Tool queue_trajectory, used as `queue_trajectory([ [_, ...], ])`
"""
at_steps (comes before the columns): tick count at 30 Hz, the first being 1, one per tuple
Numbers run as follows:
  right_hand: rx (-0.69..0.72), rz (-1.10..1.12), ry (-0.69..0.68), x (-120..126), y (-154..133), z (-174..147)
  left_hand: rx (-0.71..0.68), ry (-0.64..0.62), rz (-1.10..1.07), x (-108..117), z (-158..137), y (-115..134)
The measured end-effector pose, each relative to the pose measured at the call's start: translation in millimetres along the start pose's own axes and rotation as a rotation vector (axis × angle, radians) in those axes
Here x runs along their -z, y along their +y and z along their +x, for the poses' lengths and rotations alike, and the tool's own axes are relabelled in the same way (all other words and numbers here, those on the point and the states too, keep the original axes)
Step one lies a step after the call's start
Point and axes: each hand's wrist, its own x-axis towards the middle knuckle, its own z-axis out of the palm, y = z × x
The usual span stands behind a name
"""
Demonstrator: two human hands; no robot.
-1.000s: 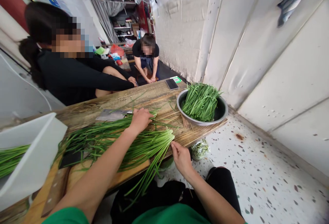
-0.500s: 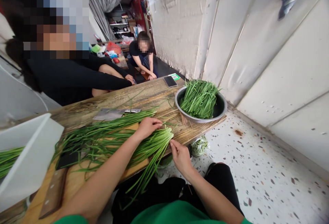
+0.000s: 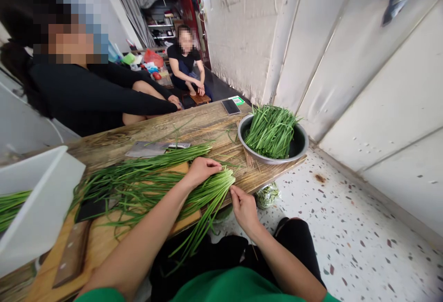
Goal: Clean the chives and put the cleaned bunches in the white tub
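My left hand (image 3: 205,171) is closed, thumb and forefinger pinched at the pale ends of a fanned row of garlic chives (image 3: 211,196). At the near side of those ends, my right hand (image 3: 244,207) is also closed in a pinch. A thin wooden skewer (image 3: 254,252) shows below its wrist; the tip at the chives is hidden by fingers and stalks. More long chives (image 3: 152,168) lie loose over a wooden cutting board (image 3: 104,239). Some green leaves hang over the board's front edge toward my lap.
A grey bowl (image 3: 300,153) of bundled chives stands at the table's right end, with loose skewers (image 3: 249,160) beside it. A cleaver (image 3: 145,149), a wooden-handled knife (image 3: 73,251), a white bin (image 3: 51,200) and a phone (image 3: 230,106) surround the work. Two people sit beyond the table.
Both hands stay pinched at the chive ends, almost unmoved. The person at the back has raised their head and sits more upright. The view has shifted slightly.
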Motion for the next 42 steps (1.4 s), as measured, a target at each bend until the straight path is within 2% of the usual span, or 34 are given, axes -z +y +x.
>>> queue_trajectory([
  [42, 0.007, -0.046, -0.019, -0.5, 2.0, 1.0, -0.05, 0.034, 0.055, -6.1, 2.3, -9.6],
])
